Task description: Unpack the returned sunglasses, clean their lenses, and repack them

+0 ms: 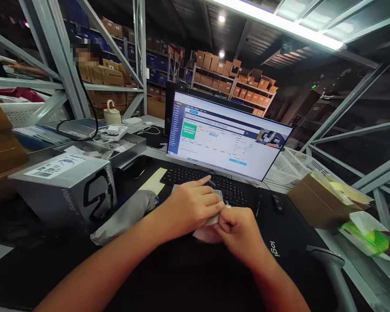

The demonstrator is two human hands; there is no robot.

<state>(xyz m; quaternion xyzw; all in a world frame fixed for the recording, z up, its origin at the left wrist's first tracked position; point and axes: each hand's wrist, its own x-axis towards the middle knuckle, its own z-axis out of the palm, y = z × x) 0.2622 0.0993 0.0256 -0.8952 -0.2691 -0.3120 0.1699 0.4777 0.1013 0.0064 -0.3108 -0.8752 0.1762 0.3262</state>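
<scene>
My left hand (195, 203) lies over a small pale flat box (218, 194), mostly hidden under it, with the fingers closed over its near side and the index finger reaching out ahead. Pressed up close beside it, my right hand (242, 229) is curled into a pinch on a thin whitish piece, which looks like tissue or cloth (208, 235). Part of that piece hangs down below the two hands. Just beyond them sits a black keyboard (182, 175). A grey pouch (125, 216) lies alongside my left forearm.
A grey printed carton (99, 190) stands at left. Behind the keyboard rises a lit monitor (221, 138). To the right are a mouse (277, 203), a brown box of papers (315, 201), a tissue pack (365, 240) and a barcode scanner (333, 264). A person's head shows behind the rack.
</scene>
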